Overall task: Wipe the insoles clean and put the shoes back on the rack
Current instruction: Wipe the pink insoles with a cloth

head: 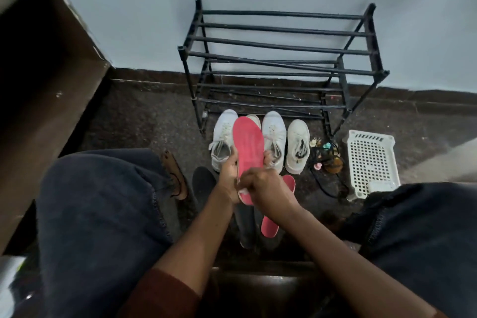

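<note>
Jeans (98, 214) on both knees fill the near edge, and the forearms run up between them to the hands. Left hand (228, 171) grips the pink insole (249, 144) from underneath at about mid length, thumb on the left edge, fingertips (269, 157) curling up past the right edge. Right hand (267, 188) is curled over a scrap of white cloth (243, 190) and presses it onto the heel end; most of the cloth is hidden under the fingers. Insole is up in the air over the floor (144, 124), toe pointing toward the rack (281, 51), top face up. Likely handling: light, thin and foam-like, so it bends if held by one end; support it under the middle as here and wipe along the length. Face looks matte, probably not slippery. Second insole (270, 226) lies on the floor just below the right hand, partly over dark flat pieces (204, 183), insoles or soles, cannot tell. White shoes (298, 146) stand in a row on the floor, toes to the rack, not on it; probably light with soft uppers, best taken by the heel collar. Brown sandal (175, 175) sits by the left knee, with tangled cords (326, 160) and a white basket (371, 160) to the right.
</note>
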{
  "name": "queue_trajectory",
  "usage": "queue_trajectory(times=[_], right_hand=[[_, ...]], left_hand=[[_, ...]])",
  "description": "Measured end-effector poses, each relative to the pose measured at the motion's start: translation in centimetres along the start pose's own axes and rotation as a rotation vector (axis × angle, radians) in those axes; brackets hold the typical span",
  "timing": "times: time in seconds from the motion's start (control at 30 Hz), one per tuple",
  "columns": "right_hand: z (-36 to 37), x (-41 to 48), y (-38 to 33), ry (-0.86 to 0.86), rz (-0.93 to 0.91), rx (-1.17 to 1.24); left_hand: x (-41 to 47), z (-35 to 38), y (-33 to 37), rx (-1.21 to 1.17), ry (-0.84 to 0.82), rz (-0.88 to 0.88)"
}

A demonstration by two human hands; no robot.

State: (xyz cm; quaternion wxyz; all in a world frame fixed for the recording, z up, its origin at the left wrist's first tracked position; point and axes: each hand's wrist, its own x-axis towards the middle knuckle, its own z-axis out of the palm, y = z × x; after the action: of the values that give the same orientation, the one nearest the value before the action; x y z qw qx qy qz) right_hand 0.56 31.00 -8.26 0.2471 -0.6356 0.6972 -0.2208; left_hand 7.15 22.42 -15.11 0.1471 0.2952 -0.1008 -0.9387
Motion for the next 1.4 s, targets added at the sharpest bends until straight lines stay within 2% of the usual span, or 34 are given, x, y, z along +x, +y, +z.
queue_trajectory(times=[0.13, 0.27, 0.37, 0.43, 0.6, 0.73, 0.8, 0.93, 1.0, 1.07, 1.17, 1.23, 1.4], right_hand=[[-0.2, -0.7, -0.7, 0.024, -0.127, 0.026], [-0.6, 0.7, 0.2, 0.184, -0.012, 0.001], [-1.1, 1.5, -0.1, 0.269, 0.109, 0.002], [-0.9, 1.2, -0.8, 0.246, 0.071, -0.023], [0.0, -2.0, -2.1, 0.026, -0.092, 0.012], [-1.0, -2.3, -2.2, 0.065, -0.19, 0.005], [-1.4, -0.9, -1.4, 0.145, -0.099, 0.024], [-2.3, 1.4, 0.5, 0.349, 0.227, 0.122], [-2.7, 1.9, 0.4, 0.403, 0.27, 0.131], [-2.7, 1.7, -0.2, 0.398, 0.16, 0.087], [-1.5, 0.0, -1.6, 0.251, -0.086, -0.003], [-0.8, -0.7, -1.9, 0.186, -0.131, -0.022], [-0.7, -1.2, -1.6, 0.239, -0.165, -0.009]], left_hand=[[-1.1, 0.1, 0.5, -0.019, -0.004, 0.046], [-1.9, 0.8, -0.4, 0.027, -0.042, 0.016], [-2.1, 0.7, -1.0, -0.035, -0.062, 0.02], [-2.1, 0.7, -0.7, -0.013, -0.068, 0.01], [-1.6, -0.1, 0.0, -0.023, 0.009, 0.071], [-1.3, 0.2, 0.4, -0.044, 0.011, 0.06], [-1.3, 1.2, 0.5, 0.008, 0.004, 0.026], [-1.8, 2.0, -0.3, 0.055, -0.065, 0.034], [-2.1, 2.1, -0.4, 0.016, -0.095, 0.055], [-2.0, 2.3, 0.0, 0.017, -0.086, 0.063], [-1.9, 2.5, 0.9, 0.01, -0.054, 0.088], [-1.9, 2.3, 1.1, -0.035, -0.045, 0.112], [-1.6, 1.5, 0.7, -0.123, -0.038, 0.087]])
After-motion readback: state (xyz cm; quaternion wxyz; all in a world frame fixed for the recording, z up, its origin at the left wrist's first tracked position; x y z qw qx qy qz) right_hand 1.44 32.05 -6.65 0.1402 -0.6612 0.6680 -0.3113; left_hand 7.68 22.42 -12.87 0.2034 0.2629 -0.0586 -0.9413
